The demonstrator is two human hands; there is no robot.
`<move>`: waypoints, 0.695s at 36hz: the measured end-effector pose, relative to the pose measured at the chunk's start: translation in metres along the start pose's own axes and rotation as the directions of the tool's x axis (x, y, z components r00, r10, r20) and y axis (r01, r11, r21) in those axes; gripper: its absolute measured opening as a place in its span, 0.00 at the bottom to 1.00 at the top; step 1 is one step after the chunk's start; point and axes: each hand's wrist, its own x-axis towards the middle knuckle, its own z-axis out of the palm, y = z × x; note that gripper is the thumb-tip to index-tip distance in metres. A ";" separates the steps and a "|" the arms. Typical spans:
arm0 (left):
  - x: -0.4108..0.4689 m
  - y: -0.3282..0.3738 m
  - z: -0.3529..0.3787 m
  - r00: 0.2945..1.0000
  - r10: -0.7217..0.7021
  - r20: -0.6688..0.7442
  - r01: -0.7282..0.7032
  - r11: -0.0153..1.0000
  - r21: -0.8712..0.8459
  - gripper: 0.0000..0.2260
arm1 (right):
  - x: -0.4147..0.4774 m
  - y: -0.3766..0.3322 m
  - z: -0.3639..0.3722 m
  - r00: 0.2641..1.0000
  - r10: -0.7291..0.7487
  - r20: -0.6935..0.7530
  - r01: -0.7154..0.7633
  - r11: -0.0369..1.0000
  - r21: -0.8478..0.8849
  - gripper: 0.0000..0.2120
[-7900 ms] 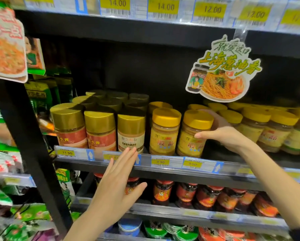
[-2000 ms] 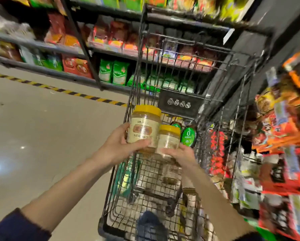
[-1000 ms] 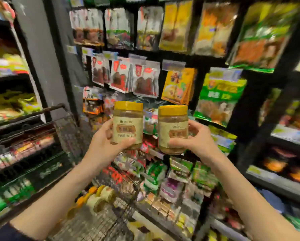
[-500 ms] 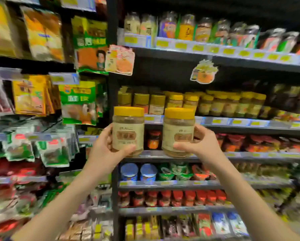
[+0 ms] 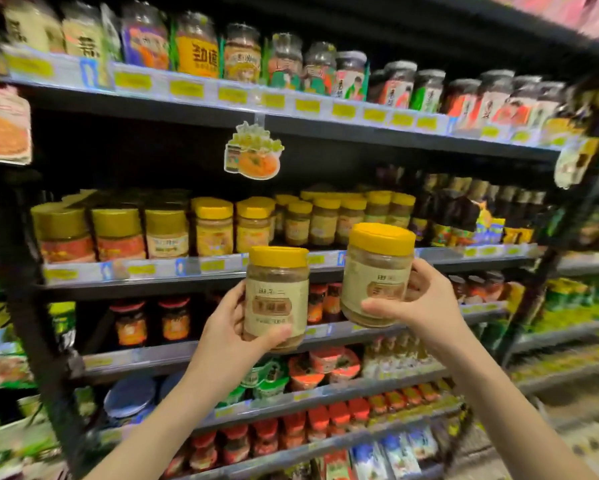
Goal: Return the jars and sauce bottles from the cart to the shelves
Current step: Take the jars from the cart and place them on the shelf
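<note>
1. Now that I've closed in on the shelving, the view has changed fast. Half a second back the whole bay sat further off, and now the middle shelf [image 5: 152, 268] fills the frame right behind both jars. Two seconds ago this pair was coming up out of the cart, so the fetching's done. I reckon only the placing is left for them.
2. Left side first: my left hand [image 5: 228, 334] is wrapped round the left jar [image 5: 277, 299], thumb across the front low on the label, fingers behind. The jar is in mid-air in front of the shelves, its lid just under the middle shelf's edge, touching nothing but my hand.
3. It's dead straight, with its long axis vertical, yellow lid up and label square at me.
4. Across to the right jar [image 5: 377, 275]: it's higher than it was, its lid level with the middle shelf's price strip, and also in the air. The long axis is near vertical but tipped, the lid leaning a touch to the right, label towards me.
5. My right hand [image 5: 426, 306] clamps it, thumb across the lower front and fingers curled round the far side.
6. A row of matching yellow-lidded jars [image 5: 326, 220] stands on that shelf, above and between my hands. That looks like home, though I can't make out a gap from here.
</note>
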 end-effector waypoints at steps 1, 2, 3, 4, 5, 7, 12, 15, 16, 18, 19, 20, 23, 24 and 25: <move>0.006 -0.001 0.002 1.000 -0.005 0.002 0.005 1.000 0.001 0.35 | 0.008 0.004 -0.002 1.000 0.002 -0.002 -0.002 1.000 0.009 0.33; 0.012 -0.004 0.003 1.000 -0.011 0.002 0.011 1.000 -0.002 0.37 | 0.016 0.007 -0.003 1.000 0.002 -0.001 -0.002 1.000 0.016 0.33; 0.019 -0.005 0.004 1.000 -0.016 0.002 0.016 1.000 0.003 0.37 | 0.025 0.010 -0.003 1.000 0.001 0.002 -0.001 1.000 0.016 0.34; 0.027 -0.007 0.004 1.000 -0.021 0.002 0.021 1.000 0.008 0.36 | 0.033 0.013 -0.002 1.000 -0.003 0.006 0.003 1.000 0.010 0.34; 0.034 -0.009 0.004 1.000 -0.027 0.004 0.027 1.000 0.014 0.34 | 0.042 0.017 0.000 1.000 -0.006 0.008 0.006 1.000 0.002 0.34; 0.051 -0.014 0.005 1.000 -0.029 0.003 0.029 0.999 0.016 0.31 | 0.060 0.026 0.005 1.000 -0.017 0.008 0.017 1.000 -0.004 0.33; 0.093 -0.031 0.000 0.998 -0.061 -0.026 0.062 0.998 0.024 0.34 | 0.103 0.052 0.024 0.999 -0.031 0.030 0.031 1.000 -0.001 0.36; 0.115 -0.035 -0.007 0.997 -0.066 -0.046 0.067 0.998 0.010 0.41 | 0.135 0.061 0.035 0.997 -0.038 0.067 0.038 0.999 0.000 0.38; 0.122 -0.035 -0.009 0.997 -0.059 -0.049 0.059 0.998 0.008 0.42 | 0.146 0.063 0.040 0.996 -0.044 0.078 0.044 0.999 -0.009 0.38; 0.134 -0.036 -0.015 0.998 -0.046 -0.054 0.046 0.999 0.008 0.44 | 0.168 0.067 0.049 0.995 -0.053 0.087 0.055 0.998 -0.025 0.37; 0.139 -0.036 -0.018 0.998 -0.041 -0.056 0.042 0.999 0.011 0.44 | 0.177 0.068 0.054 0.994 -0.063 0.089 0.065 0.997 -0.027 0.36; 0.143 -0.037 -0.021 0.998 -0.036 -0.059 0.036 0.999 0.011 0.43 | 0.186 0.070 0.058 0.993 -0.074 0.092 0.077 0.997 -0.028 0.36; 0.152 -0.039 -0.030 0.996 -0.031 -0.080 0.032 0.999 0.007 0.41 | 0.210 0.075 0.071 0.990 -0.072 0.122 0.078 0.996 -0.042 0.37; 0.155 -0.040 -0.034 0.996 -0.030 -0.088 0.031 0.999 0.012 0.42 | 0.217 0.077 0.076 0.988 -0.064 0.137 0.071 0.997 -0.044 0.38; 0.156 -0.040 -0.037 0.995 -0.027 -0.094 0.029 0.999 0.021 0.44 | 0.223 0.079 0.081 0.988 -0.057 0.145 0.064 0.997 -0.048 0.40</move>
